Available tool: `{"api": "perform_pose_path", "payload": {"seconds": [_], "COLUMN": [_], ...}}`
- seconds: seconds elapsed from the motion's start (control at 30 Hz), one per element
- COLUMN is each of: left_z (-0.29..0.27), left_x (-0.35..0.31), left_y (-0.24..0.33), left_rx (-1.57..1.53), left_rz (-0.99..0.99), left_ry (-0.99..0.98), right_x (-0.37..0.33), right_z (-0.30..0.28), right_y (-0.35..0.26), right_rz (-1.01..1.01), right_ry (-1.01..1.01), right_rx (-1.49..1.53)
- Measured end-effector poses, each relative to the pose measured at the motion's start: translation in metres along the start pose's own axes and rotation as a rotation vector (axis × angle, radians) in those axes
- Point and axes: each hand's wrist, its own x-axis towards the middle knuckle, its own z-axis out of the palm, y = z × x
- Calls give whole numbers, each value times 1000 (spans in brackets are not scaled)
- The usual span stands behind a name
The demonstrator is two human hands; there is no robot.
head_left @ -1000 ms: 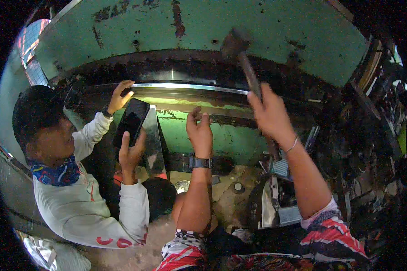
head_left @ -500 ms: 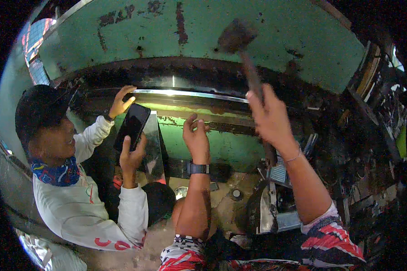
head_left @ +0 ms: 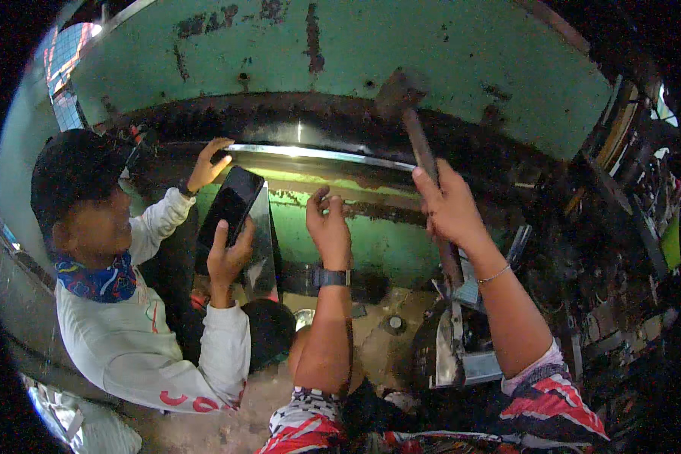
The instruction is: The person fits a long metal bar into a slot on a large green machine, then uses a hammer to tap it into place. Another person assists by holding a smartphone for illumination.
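My right hand (head_left: 459, 213) is closed around the handle of a sledgehammer (head_left: 421, 144). The dark hammer head, slightly blurred, is raised in front of the green machine's upper plate. My left hand (head_left: 329, 231), with a watch on its wrist, is in front of the lower green panel; its fingers are loosely curled and a little apart, with nothing visible in them. Beyond it, a bright metal strip (head_left: 321, 153) runs along the machine's dark slot. A co-worker at the left touches the strip's left end with one hand and holds a black phone (head_left: 233, 198) in the other.
The big green machine plate (head_left: 431, 53) spans the back. A grey metal sheet (head_left: 262, 250) stands upright beside the co-worker. Dark machine parts and scrap (head_left: 583, 250) crowd the right side. Near my right forearm is a metal-framed item (head_left: 483, 368). A small round object (head_left: 394, 324) lies on the floor.
The sledgehammer head has come down toward the metal strip, and my right hand has dropped slightly. My left hand stays nearly in place. The co-worker still holds the phone and touches the strip.
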Motion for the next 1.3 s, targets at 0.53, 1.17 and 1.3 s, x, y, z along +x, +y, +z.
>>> {"api": "perform_pose_path", "payload": {"seconds": [0.53, 1.17, 1.3], "left_z": [24, 14, 14], "left_x": [6, -7, -12], "left_y": [36, 33, 30], "left_rx": [-94, -86, -135], "left_rz": [13, 55, 59], "left_ry": [74, 150, 182], "right_x": [11, 9, -54], "right_z": [-5, 40, 51], "right_y": [-69, 16, 42], "right_rz": [-97, -64, -28], "right_ry": [68, -351, -425], "right_rx": [-31, -365, -575]}}
